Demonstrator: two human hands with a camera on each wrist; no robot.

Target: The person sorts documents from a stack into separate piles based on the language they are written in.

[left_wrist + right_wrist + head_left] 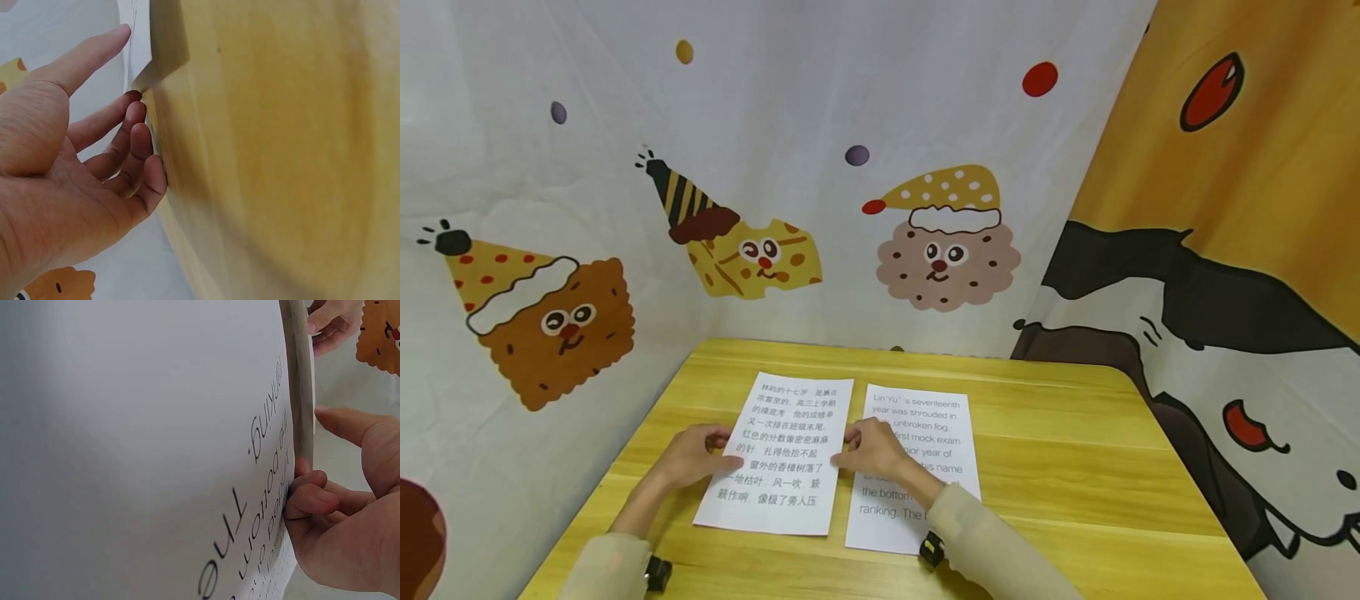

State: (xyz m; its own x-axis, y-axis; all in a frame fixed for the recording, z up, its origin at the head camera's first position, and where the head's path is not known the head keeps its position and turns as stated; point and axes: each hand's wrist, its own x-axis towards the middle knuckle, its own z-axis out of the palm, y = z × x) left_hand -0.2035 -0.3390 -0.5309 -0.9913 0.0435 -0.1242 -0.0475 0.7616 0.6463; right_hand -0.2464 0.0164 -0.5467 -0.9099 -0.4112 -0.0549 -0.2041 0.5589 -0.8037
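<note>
A white sheet printed with Chinese text (782, 458) is held by its two long sides near the middle of the table. My left hand (696, 454) pinches its left edge, thumb on the printed face and the other fingers curled at the edge. In the left wrist view, the sheet's corner (140, 50) casts a shadow on the tabletop. My right hand (876, 450) pinches the right edge, its thumb tip over the margin. Below my right hand and forearm lies a second sheet with English text (917, 408), partly hidden by them.
The yellow wood-grain table (1060, 483) extends to the right of the sheets. Behind it hangs a white curtain (790, 100) with cartoon food figures, and at the right a yellow printed curtain (1150, 150). Each wrist carries a small black camera (932, 550).
</note>
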